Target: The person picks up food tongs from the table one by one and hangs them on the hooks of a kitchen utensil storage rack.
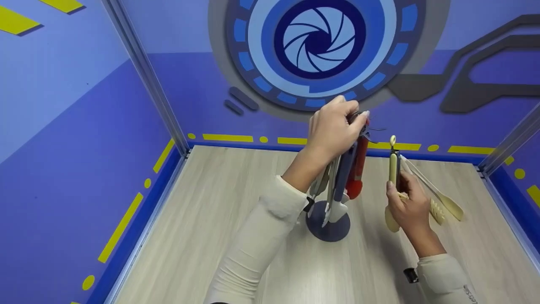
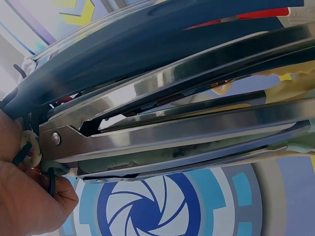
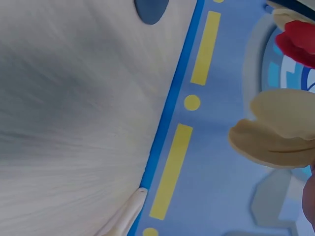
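Observation:
Hanging tongs surround a stand whose dark round base (image 1: 337, 233) rests on the table. My left hand (image 1: 333, 126) is at its top, fingers curled around the hanging loops; in the left wrist view they pinch near a cream ring (image 2: 32, 150) with a dark hook through it. Steel tongs (image 2: 147, 140), dark blue tongs (image 2: 113, 59) and red tongs (image 1: 359, 162) hang below. To the right of the stand, my right hand (image 1: 411, 207) grips yellow tongs (image 1: 393, 169), loop end up; their cream heads (image 3: 275, 142) point downward. The palm hides part of them.
Pale tongs (image 1: 426, 179) lie on the wooden table (image 1: 211, 219) behind and right of my right hand, beside a toothed yellow head (image 1: 437, 212). Blue patterned walls (image 1: 270, 122) with metal corner posts (image 1: 145, 76) enclose the table.

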A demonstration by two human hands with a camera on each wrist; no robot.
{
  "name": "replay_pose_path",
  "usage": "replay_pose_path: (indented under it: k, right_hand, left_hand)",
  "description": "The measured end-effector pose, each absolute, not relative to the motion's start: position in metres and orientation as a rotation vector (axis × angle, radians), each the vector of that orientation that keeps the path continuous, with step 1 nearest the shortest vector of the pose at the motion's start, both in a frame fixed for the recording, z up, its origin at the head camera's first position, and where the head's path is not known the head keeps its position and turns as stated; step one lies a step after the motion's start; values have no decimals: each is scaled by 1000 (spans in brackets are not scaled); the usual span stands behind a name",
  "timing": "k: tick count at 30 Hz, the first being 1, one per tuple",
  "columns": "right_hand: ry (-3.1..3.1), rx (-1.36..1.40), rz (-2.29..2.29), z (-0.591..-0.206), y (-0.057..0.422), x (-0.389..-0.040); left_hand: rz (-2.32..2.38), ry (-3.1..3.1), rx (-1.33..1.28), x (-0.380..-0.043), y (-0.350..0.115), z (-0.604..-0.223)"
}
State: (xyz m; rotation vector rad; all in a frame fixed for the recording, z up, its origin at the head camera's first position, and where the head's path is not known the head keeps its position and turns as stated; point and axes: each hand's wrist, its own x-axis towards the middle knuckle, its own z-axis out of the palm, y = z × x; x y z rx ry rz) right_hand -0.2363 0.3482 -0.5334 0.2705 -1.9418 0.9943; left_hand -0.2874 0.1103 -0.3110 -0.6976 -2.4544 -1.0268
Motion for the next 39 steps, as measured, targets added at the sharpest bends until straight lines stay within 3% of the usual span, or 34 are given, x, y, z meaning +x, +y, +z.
replay_pose_path:
  k: [39]
  right_hand:
    - [-1790, 388, 1168, -467, 299, -214]
  left_hand:
    - [-1037, -2467, -686, -287, 110, -311]
